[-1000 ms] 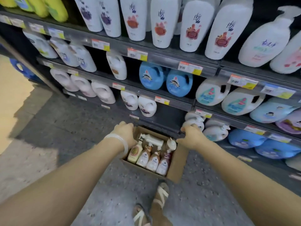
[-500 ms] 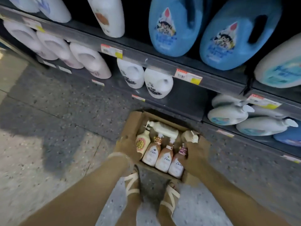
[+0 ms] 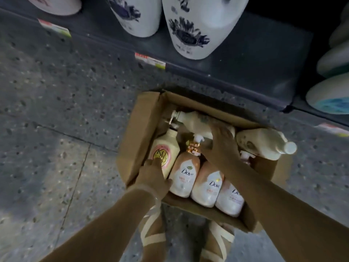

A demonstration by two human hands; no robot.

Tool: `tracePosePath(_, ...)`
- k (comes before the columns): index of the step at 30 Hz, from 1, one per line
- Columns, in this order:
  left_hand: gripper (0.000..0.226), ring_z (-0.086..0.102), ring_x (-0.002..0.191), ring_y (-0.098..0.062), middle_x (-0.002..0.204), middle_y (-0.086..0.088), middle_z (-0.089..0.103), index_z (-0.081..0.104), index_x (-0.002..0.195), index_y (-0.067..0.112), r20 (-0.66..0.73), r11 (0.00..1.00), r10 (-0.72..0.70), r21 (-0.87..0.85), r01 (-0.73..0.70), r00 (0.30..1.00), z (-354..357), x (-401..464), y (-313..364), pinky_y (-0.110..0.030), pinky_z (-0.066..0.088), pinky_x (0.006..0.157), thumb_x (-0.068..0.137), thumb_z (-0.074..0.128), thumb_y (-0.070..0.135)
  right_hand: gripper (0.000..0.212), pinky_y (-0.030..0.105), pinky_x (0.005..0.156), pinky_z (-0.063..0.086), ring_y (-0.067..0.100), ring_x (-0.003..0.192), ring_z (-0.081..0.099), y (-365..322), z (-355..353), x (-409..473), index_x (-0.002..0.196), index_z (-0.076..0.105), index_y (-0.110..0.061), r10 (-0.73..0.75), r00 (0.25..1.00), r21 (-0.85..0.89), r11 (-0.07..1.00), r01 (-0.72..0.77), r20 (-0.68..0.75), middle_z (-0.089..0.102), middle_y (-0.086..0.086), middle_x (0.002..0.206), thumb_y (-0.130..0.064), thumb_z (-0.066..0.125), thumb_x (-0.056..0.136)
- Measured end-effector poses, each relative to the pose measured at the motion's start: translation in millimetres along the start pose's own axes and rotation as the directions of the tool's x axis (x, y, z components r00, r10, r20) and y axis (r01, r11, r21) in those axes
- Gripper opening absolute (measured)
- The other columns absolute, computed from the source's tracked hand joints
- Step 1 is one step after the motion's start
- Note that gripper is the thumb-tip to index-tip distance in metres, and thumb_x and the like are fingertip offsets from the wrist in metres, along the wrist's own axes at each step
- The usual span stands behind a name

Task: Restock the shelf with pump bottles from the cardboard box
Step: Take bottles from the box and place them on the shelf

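Cardboard box (image 3: 132,148) sits open on the floor (image 3: 56,129) just below the shelf (image 3: 245,59), w/ both hands inside it. Right hand (image 3: 221,146) lies flat, fingers (image 3: 217,129) spread wide on the white bottle (image 3: 196,120) lying across the back; the Dove bottles (image 3: 184,176) stand just under that wrist. Left hand (image 3: 154,176), fingers curled, grips the cream bottle (image 3: 164,150) at the box's left.

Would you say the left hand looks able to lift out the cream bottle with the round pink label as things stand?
Probably yes: the left hand already rests on the cream bottle, which stands at the open cardboard box's left edge with nothing lying over it.
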State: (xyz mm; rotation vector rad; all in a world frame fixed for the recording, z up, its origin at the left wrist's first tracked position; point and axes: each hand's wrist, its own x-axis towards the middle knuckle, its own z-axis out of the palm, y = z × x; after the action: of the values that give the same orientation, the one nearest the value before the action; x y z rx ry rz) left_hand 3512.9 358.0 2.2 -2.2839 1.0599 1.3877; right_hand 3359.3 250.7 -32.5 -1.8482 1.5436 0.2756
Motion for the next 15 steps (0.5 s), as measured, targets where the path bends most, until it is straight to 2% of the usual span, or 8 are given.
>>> tracePosePath(2,0.071,0.036,0.133,-0.025,0.145,-0.009,0.035,0.03,0.141,0.014,-0.02,0.999,0.043,0.017,-0.043,0.999,5.2,21.6,3.5,-0.029,0.03,0.109,0.084,0.063,0.036,0.078,0.046,0.114,0.023,0.026,0.141,0.025,5.4,17.0,29.1,0.144,0.024,-0.022,-0.033,0.999,-0.073,0.997,0.031,-0.028,0.029,0.004,0.153,-0.029,0.069,0.08)
tracePosePath(4,0.066,0.037,0.132,-0.022,0.144,-0.006,0.037,0.033,0.141,0.016,-0.058,0.997,0.08,0.0,-0.081,0.995,5.1,35.5,8.4,-0.026,0.028,0.107,0.085,0.062,0.035,0.086,0.045,0.116,0.016,0.029,0.141,0.022,10.3,29.6,44.4,0.147,0.017,-0.018,-0.006,1.0,-0.215,0.977,-0.001,-0.028,0.024,0.009,0.153,-0.023,0.069,0.079)
tracePosePath(7,0.055,0.044,0.124,-0.021,0.134,-0.004,0.044,0.042,0.133,0.019,-0.098,0.994,0.081,-0.068,-0.088,0.992,9.1,56.5,11.2,-0.026,0.034,0.098,0.084,0.064,0.031,0.086,0.051,0.114,0.018,0.036,0.131,0.031,17.3,50.5,59.8,0.145,0.02,-0.011,0.004,0.993,-0.402,0.914,-0.051,-0.116,0.032,0.017,0.143,-0.019,0.07,0.075)
tracePosePath(11,0.054,0.046,0.122,-0.021,0.132,-0.004,0.045,0.043,0.133,0.018,-0.116,0.985,0.109,-0.122,-0.123,0.987,17.1,68.7,13.9,-0.027,0.037,0.099,0.084,0.064,0.028,0.077,0.059,0.106,0.027,0.042,0.119,0.039,27.2,61.7,69.0,0.136,0.037,-0.008,-0.052,0.969,-0.4,0.915,-0.05,-0.241,0.044,0.022,0.129,-0.013,0.073,0.069)
tracePosePath(15,0.056,0.046,0.123,-0.023,0.133,-0.005,0.045,0.043,0.135,0.016,-0.158,0.974,0.108,-0.181,-0.136,0.982,19.5,68.1,17.8,-0.026,0.035,0.1,0.084,0.065,0.025,0.079,0.054,0.103,0.031,0.039,0.121,0.037,32.5,46.9,68.2,0.137,0.039,-0.011,-0.048,0.988,-0.319,0.948,-0.001,-0.147,0.041,0.017,0.135,-0.019,0.077,0.068)
